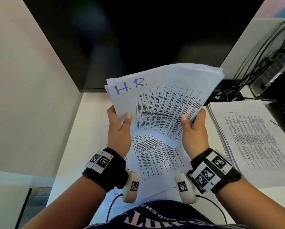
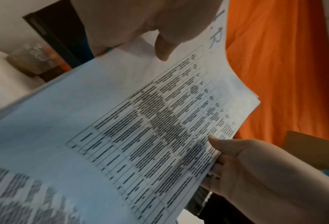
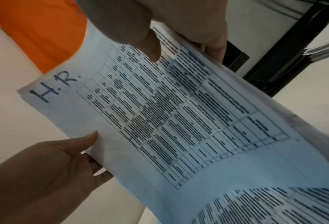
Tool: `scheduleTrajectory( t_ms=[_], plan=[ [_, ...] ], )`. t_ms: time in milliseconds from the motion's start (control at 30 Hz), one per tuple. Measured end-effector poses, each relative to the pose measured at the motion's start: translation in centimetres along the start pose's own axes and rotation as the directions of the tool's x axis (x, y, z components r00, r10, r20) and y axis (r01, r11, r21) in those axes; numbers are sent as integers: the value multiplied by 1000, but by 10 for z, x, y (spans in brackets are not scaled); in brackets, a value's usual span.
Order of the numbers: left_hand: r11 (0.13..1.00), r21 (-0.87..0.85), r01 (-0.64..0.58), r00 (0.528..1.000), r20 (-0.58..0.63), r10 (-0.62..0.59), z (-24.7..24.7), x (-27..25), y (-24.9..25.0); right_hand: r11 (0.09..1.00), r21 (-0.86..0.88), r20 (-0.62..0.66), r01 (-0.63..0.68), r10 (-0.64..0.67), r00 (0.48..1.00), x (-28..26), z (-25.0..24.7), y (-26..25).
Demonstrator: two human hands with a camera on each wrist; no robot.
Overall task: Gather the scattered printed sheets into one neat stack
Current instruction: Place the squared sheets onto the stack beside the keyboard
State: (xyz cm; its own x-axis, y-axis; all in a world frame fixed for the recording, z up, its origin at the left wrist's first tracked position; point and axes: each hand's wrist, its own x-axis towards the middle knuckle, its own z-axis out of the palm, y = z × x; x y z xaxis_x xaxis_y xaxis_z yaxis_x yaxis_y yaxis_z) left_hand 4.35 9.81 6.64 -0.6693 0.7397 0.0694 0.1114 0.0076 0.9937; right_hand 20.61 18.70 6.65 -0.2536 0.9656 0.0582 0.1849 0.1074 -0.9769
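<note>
Left hand (image 1: 118,128) pinching the left edge of a thin, curling sheaf of white printed table sheets (image 1: 163,103) marked "H.R." in blue ink, raised above the pale smooth desk (image 1: 90,116), right hand (image 1: 194,129) pinching its right edge, flat stack of matching printed pages (image 1: 250,134) lying at the right

1. The head camera is looking steeply down from above at both hands, the left hand (image 1: 118,129) and right hand (image 1: 194,131).
2. The left wrist camera is peering up along its palm, very close.
3. The right wrist camera is mirroring that; all three are sharing the held sheets (image 1: 163,100).
</note>
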Motion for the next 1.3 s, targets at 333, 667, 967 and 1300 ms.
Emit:
scheduleTrajectory(
  t_ms=[333,667,967,1300],
  plan=[
    [987,8,158,987,21,-158,6,2,-6,998,-25,9,-55,55,998,1,-15,3],
    [983,35,180,975,123,-183,38,-20,-2,992,-4,147,-125,124,981,7,-85,13],
    [927,300,227,960,90,-264,102,-37,-5,965,-107,88,-241,251,964,21,-153,41],
    [908,190,374,837,351,-419,158,-85,0,852,-242,17,-465,483,875,47,-241,97]
  ],
)
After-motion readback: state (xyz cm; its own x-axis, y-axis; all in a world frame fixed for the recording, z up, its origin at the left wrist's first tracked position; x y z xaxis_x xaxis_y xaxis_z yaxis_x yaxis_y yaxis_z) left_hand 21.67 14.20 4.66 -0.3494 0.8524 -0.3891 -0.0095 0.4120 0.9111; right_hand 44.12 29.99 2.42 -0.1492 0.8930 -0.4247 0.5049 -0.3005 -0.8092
